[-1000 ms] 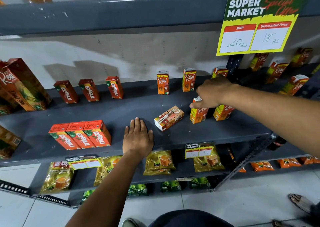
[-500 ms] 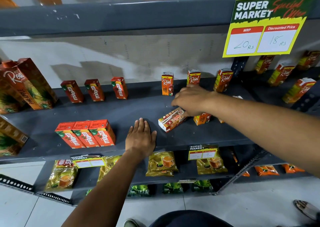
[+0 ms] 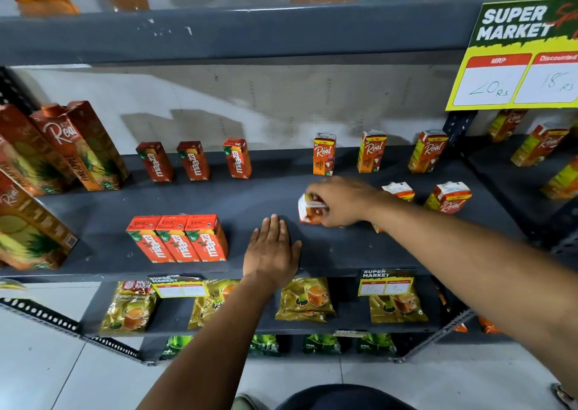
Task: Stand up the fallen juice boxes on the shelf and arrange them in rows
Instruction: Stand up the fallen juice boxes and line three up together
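Juice box [image 3: 308, 211] looks light and stiff, easy to tip; right hand [image 3: 342, 203] fingers are clamped round its sides, left hand [image 3: 271, 250] lies flat, fingers together.

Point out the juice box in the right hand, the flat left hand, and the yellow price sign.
juice box [image 3: 308, 210], head view, white end panel.
left hand [image 3: 271, 253], head view, back of the hand.
price sign [image 3: 513, 65], head view, MRP panel.
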Motion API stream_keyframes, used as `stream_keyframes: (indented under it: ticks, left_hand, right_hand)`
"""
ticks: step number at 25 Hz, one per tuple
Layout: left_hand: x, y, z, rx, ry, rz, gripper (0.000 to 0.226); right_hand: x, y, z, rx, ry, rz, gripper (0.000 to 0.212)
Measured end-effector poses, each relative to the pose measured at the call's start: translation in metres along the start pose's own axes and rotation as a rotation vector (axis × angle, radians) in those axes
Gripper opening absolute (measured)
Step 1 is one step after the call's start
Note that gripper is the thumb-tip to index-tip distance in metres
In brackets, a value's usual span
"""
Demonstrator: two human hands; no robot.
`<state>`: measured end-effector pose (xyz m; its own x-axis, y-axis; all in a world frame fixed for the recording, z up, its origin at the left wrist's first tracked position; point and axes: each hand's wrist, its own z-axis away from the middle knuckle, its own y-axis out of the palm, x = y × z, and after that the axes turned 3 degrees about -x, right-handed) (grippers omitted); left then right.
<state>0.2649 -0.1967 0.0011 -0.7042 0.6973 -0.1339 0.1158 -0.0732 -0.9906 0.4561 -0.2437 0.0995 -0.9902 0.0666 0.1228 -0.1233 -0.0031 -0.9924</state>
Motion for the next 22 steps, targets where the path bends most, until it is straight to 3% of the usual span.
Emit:
stream_keyframes:
  ticks: [4,9,12,17,20,22]
  left_hand:
    - [-0.002,0.000,0.000,0.000,-0.006,0.004,0.068]
    - [0.000,-0.004,0.000,-0.010,-0.006,0.004,0.067]
    - [0.003,-0.004,0.001,-0.014,-0.014,-0.002,0.068]
    - [0.001,0.000,-0.001,0.001,0.000,-0.006,0.068]
    - [-0.001,0.000,0.000,0.007,0.010,-0.004,0.069]
    - [0.000,0.000,-0.001,0.008,0.008,-0.001,0.068]
  right_hand:
    - [0.020,0.025,0.011,-0.533,0.397,-0.462,0.071]
    - [0.044,0.068,0.021,-0.735,0.650,-0.559,0.073]
    - [0.049,0.076,0.021,-0.804,0.628,-0.613,0.075]
    - [0.047,0.078,0.035,-0.760,0.619,-0.710,0.085]
    - [0.039,0.052,0.051,-0.871,0.363,-0.612,0.078]
    - [0.025,0.015,0.048,-0.778,0.093,-0.439,0.065]
